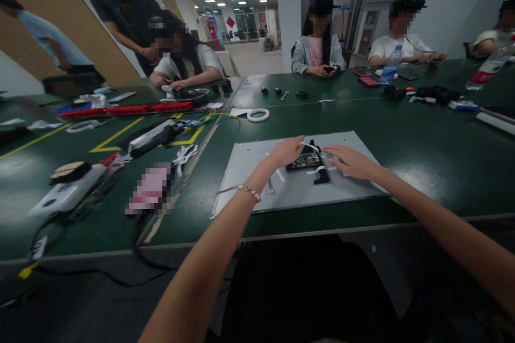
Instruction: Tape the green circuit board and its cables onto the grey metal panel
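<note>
A light grey panel (245, 171) lies on the table in front of me. On it sits a black-framed circuit board (308, 158), with a small black bracket-like part (321, 176) at its near right. Thin white tape strips (280, 175) lie on and around these parts. At the board's far edge, the fingers of my left hand (286, 152) are pressed together on the end of a white tape strip (310, 146). My right hand (350, 162) hovers over or rests on the panel's right side, fingers stretched toward the board; I cannot tell whether it touches the strip.
A white tape roll (258, 115) lies beyond the panel. To the left are a pink phone-like object (149, 187), a white device (70, 187), cables and a red strip (129, 110). A wrench (284, 95) and bottles (390, 66) stand farther back. Several people are across the table.
</note>
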A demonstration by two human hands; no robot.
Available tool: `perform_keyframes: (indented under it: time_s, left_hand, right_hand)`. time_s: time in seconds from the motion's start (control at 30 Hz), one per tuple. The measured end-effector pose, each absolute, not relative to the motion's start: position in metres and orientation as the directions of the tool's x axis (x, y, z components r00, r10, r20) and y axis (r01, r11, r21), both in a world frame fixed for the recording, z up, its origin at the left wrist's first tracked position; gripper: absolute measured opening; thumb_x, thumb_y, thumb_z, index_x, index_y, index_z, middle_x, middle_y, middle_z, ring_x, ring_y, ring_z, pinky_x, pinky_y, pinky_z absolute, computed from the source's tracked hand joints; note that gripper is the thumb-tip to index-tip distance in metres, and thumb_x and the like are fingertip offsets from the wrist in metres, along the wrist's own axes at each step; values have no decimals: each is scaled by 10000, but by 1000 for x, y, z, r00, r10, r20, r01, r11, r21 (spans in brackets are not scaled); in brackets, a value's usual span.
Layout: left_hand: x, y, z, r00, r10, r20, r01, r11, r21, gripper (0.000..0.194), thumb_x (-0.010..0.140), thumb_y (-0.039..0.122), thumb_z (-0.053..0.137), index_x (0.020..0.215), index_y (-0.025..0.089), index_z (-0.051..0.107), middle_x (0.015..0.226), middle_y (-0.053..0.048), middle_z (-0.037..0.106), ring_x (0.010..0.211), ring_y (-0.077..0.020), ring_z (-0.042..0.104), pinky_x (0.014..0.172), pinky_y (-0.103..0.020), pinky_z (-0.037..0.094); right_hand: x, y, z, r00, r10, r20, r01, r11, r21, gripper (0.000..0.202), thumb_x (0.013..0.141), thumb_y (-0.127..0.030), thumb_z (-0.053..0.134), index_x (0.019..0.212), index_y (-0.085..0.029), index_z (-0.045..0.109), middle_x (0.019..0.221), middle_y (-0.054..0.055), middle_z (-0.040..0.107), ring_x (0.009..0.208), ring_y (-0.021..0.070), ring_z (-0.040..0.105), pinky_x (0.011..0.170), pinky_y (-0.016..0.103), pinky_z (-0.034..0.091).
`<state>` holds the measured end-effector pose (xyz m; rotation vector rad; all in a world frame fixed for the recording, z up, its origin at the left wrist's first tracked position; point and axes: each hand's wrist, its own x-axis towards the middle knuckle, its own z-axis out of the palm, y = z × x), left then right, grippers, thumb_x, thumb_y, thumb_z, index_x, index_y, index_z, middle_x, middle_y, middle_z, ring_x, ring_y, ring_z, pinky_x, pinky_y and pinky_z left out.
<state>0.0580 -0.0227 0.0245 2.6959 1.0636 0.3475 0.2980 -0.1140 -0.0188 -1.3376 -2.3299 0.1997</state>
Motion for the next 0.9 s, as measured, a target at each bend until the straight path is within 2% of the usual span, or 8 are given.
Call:
perform_keyframes:
  time_s: [0.1, 0.23, 0.33, 0.43, 0.6, 0.67, 0.8, 0.9]
  left_hand:
    - [67, -10, 16, 740, 667, 79, 633, -732, 250, 354, 940, 320, 385, 1209, 163, 552, 1162, -105, 665, 1023, -210, 641, 902, -290, 456]
    - [68, -3, 13, 761, 648, 35, 637, -756, 151, 346, 960, 307, 338, 1178, 147, 554, 1066, -110, 692, 959, -203, 655, 854, -294, 471]
    - [69, -1, 15, 762, 648, 13, 642, -757, 125, 365, 971, 295, 304, 1197, 136, 543, 1076, -120, 688, 922, -203, 662, 824, -301, 480]
    - [69, -1, 17, 771, 636, 18, 625, -762, 170, 376, 968, 273, 299, 1237, 139, 526, 1155, -124, 663, 955, -212, 658, 846, -315, 482]
    - [47, -2, 20, 672, 703, 231, 638, -709, 300, 418, 944, 234, 351, 1341, 151, 452, 1321, -94, 573, 1199, -202, 552, 1028, -325, 405]
    - [30, 0, 23, 601, 725, 337, 630, -689, 359, 422, 945, 244, 355, 1350, 164, 442, 1336, -82, 561, 1213, -193, 542, 1036, -324, 404]
    - [-4, 9, 24, 392, 757, 522, 648, -630, 428, 366, 925, 221, 394, 1265, 153, 509, 1263, -81, 609, 1179, -187, 562, 1019, -331, 423]
    - [-18, 13, 20, 277, 752, 598, 669, -597, 442, 329, 920, 208, 397, 1216, 157, 530, 1220, -77, 629, 1142, -177, 580, 999, -324, 440]
  right_hand:
    - [293, -118, -25, -470, 832, 293, 778, 548, -307, 496, 962, -406, 350, 1396, -193, 457, 1414, 74, 466, 1306, 207, 416, 1101, 443, 319]
    - [294, -121, -27, -496, 834, 241, 786, 549, -284, 561, 957, -475, 332, 1451, -213, 382, 1471, 47, 393, 1357, 201, 354, 1133, 427, 287]
    - [298, -123, -26, -499, 844, 197, 793, 536, -291, 603, 948, -519, 325, 1484, -243, 318, 1507, 23, 329, 1387, 204, 303, 1147, 431, 270]
    - [302, -131, -23, -497, 856, 144, 806, 517, -290, 649, 936, -557, 323, 1507, -255, 256, 1531, 18, 269, 1407, 217, 259, 1152, 449, 257]
    - [313, -155, -21, -537, 843, 40, 817, 532, -223, 863, 838, -683, 430, 1524, -212, 199, 1564, 54, 121, 1435, 274, 147, 1163, 484, 192]
    - [317, -163, -23, -538, 842, 36, 821, 533, -204, 896, 817, -696, 454, 1527, -217, 189, 1567, 53, 99, 1436, 284, 127, 1167, 485, 170]
    - [323, -172, -24, -492, 868, 68, 843, 494, -210, 768, 887, -602, 412, 1528, -258, 166, 1563, 26, 150, 1432, 251, 159, 1168, 459, 188]
    - [337, -180, -25, -455, 889, 57, 867, 457, -200, 710, 920, -539, 387, 1529, -264, 146, 1563, 13, 161, 1433, 228, 164, 1166, 452, 206]
